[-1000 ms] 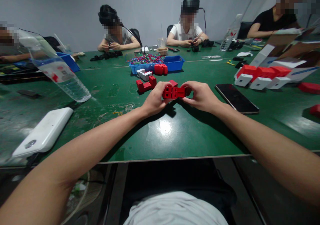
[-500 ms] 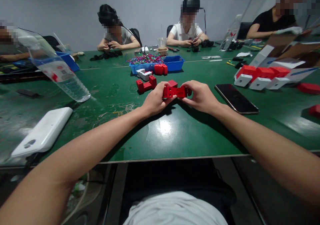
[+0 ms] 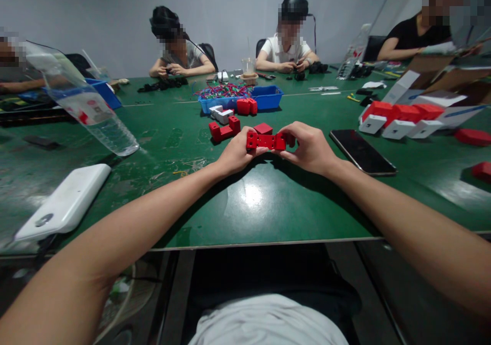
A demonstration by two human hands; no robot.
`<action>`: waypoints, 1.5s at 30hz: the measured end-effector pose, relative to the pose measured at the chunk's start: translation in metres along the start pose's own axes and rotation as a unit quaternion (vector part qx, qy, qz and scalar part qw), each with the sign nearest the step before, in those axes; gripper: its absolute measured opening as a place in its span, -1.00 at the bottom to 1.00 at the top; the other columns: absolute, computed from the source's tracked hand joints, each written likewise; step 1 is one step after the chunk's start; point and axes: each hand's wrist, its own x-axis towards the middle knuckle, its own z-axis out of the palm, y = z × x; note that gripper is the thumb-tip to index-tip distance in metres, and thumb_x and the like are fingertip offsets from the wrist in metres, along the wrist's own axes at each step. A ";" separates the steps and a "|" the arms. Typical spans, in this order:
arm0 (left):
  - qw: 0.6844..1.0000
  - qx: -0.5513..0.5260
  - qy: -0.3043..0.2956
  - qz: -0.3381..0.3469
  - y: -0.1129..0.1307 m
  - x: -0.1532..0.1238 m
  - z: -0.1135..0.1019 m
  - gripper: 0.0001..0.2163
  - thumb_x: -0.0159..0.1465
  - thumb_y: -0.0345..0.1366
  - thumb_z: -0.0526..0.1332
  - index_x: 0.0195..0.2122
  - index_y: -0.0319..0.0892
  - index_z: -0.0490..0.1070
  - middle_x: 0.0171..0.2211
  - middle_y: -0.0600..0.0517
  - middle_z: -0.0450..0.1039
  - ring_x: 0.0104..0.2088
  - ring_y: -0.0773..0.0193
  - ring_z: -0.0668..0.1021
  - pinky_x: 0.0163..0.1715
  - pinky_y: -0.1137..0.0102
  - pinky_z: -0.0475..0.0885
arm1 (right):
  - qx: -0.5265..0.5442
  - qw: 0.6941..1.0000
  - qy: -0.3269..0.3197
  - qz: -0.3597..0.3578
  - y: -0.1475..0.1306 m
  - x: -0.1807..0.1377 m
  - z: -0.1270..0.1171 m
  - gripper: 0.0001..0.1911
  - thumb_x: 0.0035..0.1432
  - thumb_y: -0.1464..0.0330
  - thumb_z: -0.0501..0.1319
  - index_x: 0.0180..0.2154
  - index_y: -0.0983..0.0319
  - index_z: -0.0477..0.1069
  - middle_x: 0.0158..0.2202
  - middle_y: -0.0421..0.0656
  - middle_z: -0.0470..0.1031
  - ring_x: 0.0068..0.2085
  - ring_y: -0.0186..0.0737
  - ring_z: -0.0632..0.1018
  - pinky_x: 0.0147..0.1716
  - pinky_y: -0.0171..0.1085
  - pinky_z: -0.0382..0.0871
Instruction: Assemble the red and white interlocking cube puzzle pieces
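Between my two hands is a red plastic bracket (image 3: 265, 140) with small holes, held just above the green table (image 3: 245, 217). My left hand (image 3: 240, 151) grips its left end, thumb below and fingers behind. Its right end is pinched by my right hand (image 3: 307, 145), with the fingers curled round. Behind the bracket shows a red block (image 3: 263, 128), partly hidden. Another red bracket (image 3: 225, 129), U-shaped, lies just beyond my left hand. Farther back sit a white bracket (image 3: 221, 114) and a red piece (image 3: 247, 106).
Blue bins (image 3: 267, 97), one heaped with coloured wires, stand mid-table. A phone (image 3: 362, 152) lies right of my hand. Red-and-white parts (image 3: 401, 120) stand by an open carton. At left are a tilted water bottle (image 3: 95, 112) and a white device (image 3: 65, 202). Several people sit around the table.
The bracket has turned slightly in my hands and shifted a little left, so its holed face shows more fully. Both hands keep hold of it.
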 end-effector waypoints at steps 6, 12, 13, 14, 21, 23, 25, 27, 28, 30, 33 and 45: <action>1.000 0.009 0.000 -0.009 0.000 0.000 0.000 -0.64 0.19 -0.14 0.33 -0.12 -0.16 0.23 -0.19 -0.01 0.46 -0.24 0.23 0.53 -0.22 0.33 0.39 | 0.001 1.000 0.010 -0.008 -0.001 0.000 -0.001 -0.74 0.06 0.27 0.37 -0.23 0.24 0.43 -0.36 -0.12 0.44 -0.40 -0.22 0.41 -0.39 -0.24 0.30; 1.000 0.011 0.004 -0.024 0.002 -0.001 0.000 -0.58 0.19 -0.02 0.31 -0.12 -0.16 0.23 -0.18 -0.03 0.49 -0.23 0.20 0.55 -0.22 0.32 0.40 | -0.004 0.999 0.029 -0.021 -0.009 0.001 -0.005 -0.75 0.05 0.34 0.37 -0.20 0.21 0.43 -0.33 -0.12 0.46 -0.40 -0.22 0.43 -0.40 -0.24 0.28; 1.000 0.011 0.004 -0.023 0.002 0.000 0.000 -0.58 0.19 -0.01 0.31 -0.11 -0.16 0.23 -0.18 -0.03 0.49 -0.23 0.20 0.55 -0.22 0.32 0.40 | -0.004 0.999 0.031 -0.023 -0.009 0.001 -0.005 -0.74 0.04 0.35 0.37 -0.20 0.21 0.43 -0.32 -0.12 0.46 -0.40 -0.22 0.43 -0.41 -0.25 0.28; 1.000 0.010 0.003 -0.023 0.002 0.000 0.000 -0.58 0.19 0.00 0.32 -0.11 -0.16 0.23 -0.18 -0.03 0.49 -0.23 0.20 0.55 -0.22 0.32 0.40 | -0.005 0.999 0.034 -0.025 -0.009 0.001 -0.005 -0.74 0.04 0.35 0.37 -0.20 0.21 0.43 -0.32 -0.12 0.46 -0.40 -0.22 0.44 -0.41 -0.25 0.27; 0.999 0.006 -0.001 -0.032 0.001 0.000 0.000 -0.58 0.18 -0.07 0.35 -0.10 -0.17 0.24 -0.15 -0.05 0.51 -0.20 0.18 0.56 -0.20 0.32 0.41 | -0.008 0.998 0.044 -0.040 -0.006 0.001 -0.003 -0.75 0.10 0.29 0.36 -0.18 0.19 0.43 -0.35 -0.14 0.42 -0.40 -0.22 0.43 -0.40 -0.23 0.32; 0.999 0.004 -0.002 -0.035 0.001 -0.001 0.000 -0.58 0.17 -0.09 0.36 -0.09 -0.16 0.24 -0.14 -0.04 0.51 -0.19 0.19 0.57 -0.19 0.33 0.42 | -0.008 0.998 0.050 -0.042 -0.006 0.000 -0.002 -0.73 0.13 0.26 0.35 -0.15 0.18 0.43 -0.33 -0.14 0.41 -0.38 -0.21 0.44 -0.38 -0.21 0.36; 0.999 0.000 0.000 -0.036 0.001 -0.001 0.000 -0.59 0.18 -0.11 0.36 -0.08 -0.17 0.24 -0.15 -0.04 0.52 -0.20 0.20 0.58 -0.19 0.34 0.42 | -0.004 0.997 0.061 -0.037 -0.005 0.001 0.000 -0.70 0.15 0.22 0.35 -0.11 0.16 0.43 -0.24 -0.10 0.39 -0.31 -0.17 0.46 -0.32 -0.18 0.41; 0.999 -0.003 0.006 -0.034 0.001 -0.001 0.000 -0.60 0.18 -0.12 0.36 -0.09 -0.16 0.25 -0.16 -0.03 0.52 -0.21 0.22 0.58 -0.20 0.36 0.42 | 0.003 0.997 0.071 -0.028 -0.004 0.001 0.001 -0.66 0.16 0.16 0.34 -0.07 0.14 0.42 -0.12 -0.05 0.37 -0.21 -0.10 0.48 -0.24 -0.12 0.46; 0.999 -0.005 0.010 -0.031 0.001 -0.001 0.000 -0.61 0.18 -0.12 0.36 -0.10 -0.16 0.26 -0.17 -0.02 0.53 -0.22 0.23 0.58 -0.21 0.37 0.42 | 0.005 0.997 0.072 -0.023 -0.004 0.001 0.002 -0.65 0.16 0.15 0.34 -0.06 0.13 0.42 -0.07 -0.03 0.36 -0.16 -0.07 0.49 -0.20 -0.09 0.47; 1.000 -0.007 0.023 -0.019 0.002 -0.001 0.000 -0.62 0.18 -0.12 0.37 -0.11 -0.16 0.28 -0.21 0.00 0.53 -0.25 0.26 0.57 -0.23 0.39 0.41 | 0.007 0.998 0.066 -0.015 -0.003 0.002 0.002 -0.65 0.17 0.15 0.33 -0.05 0.12 0.40 -0.02 -0.01 0.36 -0.12 -0.04 0.49 -0.14 -0.05 0.47; 0.999 -0.001 0.047 0.002 0.003 -0.001 -0.001 -0.63 0.19 -0.11 0.37 -0.12 -0.18 0.30 -0.27 0.05 0.52 -0.30 0.30 0.55 -0.27 0.42 0.40 | 0.000 0.999 0.050 -0.008 0.000 0.003 0.003 -0.69 0.17 0.24 0.33 -0.06 0.15 0.39 -0.09 -0.02 0.45 -0.16 -0.04 0.51 -0.17 -0.07 0.46; 0.995 0.004 0.095 0.030 0.007 -0.003 0.001 -0.61 0.17 -0.08 0.39 -0.10 -0.17 0.36 -0.28 0.04 0.51 -0.35 0.33 0.49 -0.30 0.41 0.38 | -0.002 0.999 0.004 0.040 0.004 0.004 0.003 -0.69 0.05 0.28 0.40 -0.16 0.21 0.44 -0.21 -0.02 0.57 -0.25 -0.04 0.55 -0.25 -0.11 0.42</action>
